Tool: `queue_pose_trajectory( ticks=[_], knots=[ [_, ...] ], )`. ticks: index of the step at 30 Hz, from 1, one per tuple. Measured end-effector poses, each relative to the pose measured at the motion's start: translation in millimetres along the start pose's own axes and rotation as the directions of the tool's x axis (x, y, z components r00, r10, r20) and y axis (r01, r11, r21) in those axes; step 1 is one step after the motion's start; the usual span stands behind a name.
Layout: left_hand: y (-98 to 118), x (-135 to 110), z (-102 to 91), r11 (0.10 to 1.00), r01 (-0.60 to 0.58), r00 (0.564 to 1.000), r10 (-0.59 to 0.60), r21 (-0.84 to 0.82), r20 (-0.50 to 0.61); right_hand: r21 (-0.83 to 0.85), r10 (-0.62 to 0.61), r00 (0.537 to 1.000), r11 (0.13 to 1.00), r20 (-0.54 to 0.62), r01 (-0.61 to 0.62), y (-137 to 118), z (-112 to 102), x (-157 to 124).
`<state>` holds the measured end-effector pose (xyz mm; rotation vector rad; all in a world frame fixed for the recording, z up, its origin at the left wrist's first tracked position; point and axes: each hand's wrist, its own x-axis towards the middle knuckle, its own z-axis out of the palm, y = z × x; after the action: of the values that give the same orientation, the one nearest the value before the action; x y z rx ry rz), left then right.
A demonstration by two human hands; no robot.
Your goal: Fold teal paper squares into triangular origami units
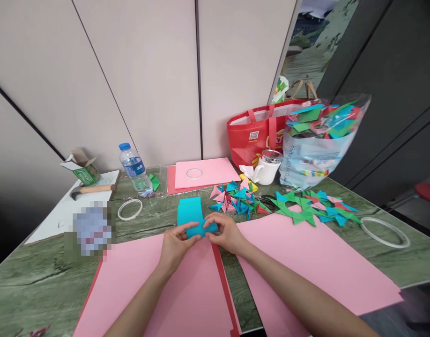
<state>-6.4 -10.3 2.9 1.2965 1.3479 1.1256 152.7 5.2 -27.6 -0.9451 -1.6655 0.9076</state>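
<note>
Between my two hands is a small piece of blue paper (pixel 196 230), held by its left and right sides. My left hand (pixel 179 241) pinches the left part between thumb and fingers. At the other end, the fingers of my right hand (pixel 226 231) close on the paper's right part. Just behind it a stack of blue paper strips (pixel 189 209) lies on the table, partly hidden by the held piece. Below my hands are a large pink sheet (pixel 159 285) on the left, over red paper, and another pink sheet (pixel 306 262) on the right.
Folded paper pieces (pixel 232 199) are heaped beyond my right hand, near scissors (pixel 267 201), star-shaped paper rings (pixel 306 208) and a white mug (pixel 267 167). A filled plastic bag (pixel 306 159) and red bag (pixel 246 135) stand behind. Leftward are a water bottle (pixel 135 171) and hammer (pixel 93 188).
</note>
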Motion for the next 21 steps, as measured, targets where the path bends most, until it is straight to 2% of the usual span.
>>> queue_pose_trajectory(
  ticks=[14, 18, 21],
  knots=[
    [-7.9, 5.7, -4.1, 0.999, 0.013, 1.000, -0.013, -0.041, 0.004, 0.151, 0.068, 0.997, 0.986, -0.023, -0.063, 13.0, -14.3, 10.5],
    [-8.0, 8.2, -7.7, 0.999, -0.010, 1.000, 0.009, -0.032, -0.023, 0.085, 0.030, 0.999, 0.996, -0.019, -0.029, 12.6, -20.7, 12.7],
    [-2.7, 10.3, -12.8, 0.999, -0.042, 0.993, 0.039, -0.026, -0.108, 0.008, -0.011, 0.995, 1.000, -0.100, 0.012, 12.9, -29.9, 15.4]
  ],
)
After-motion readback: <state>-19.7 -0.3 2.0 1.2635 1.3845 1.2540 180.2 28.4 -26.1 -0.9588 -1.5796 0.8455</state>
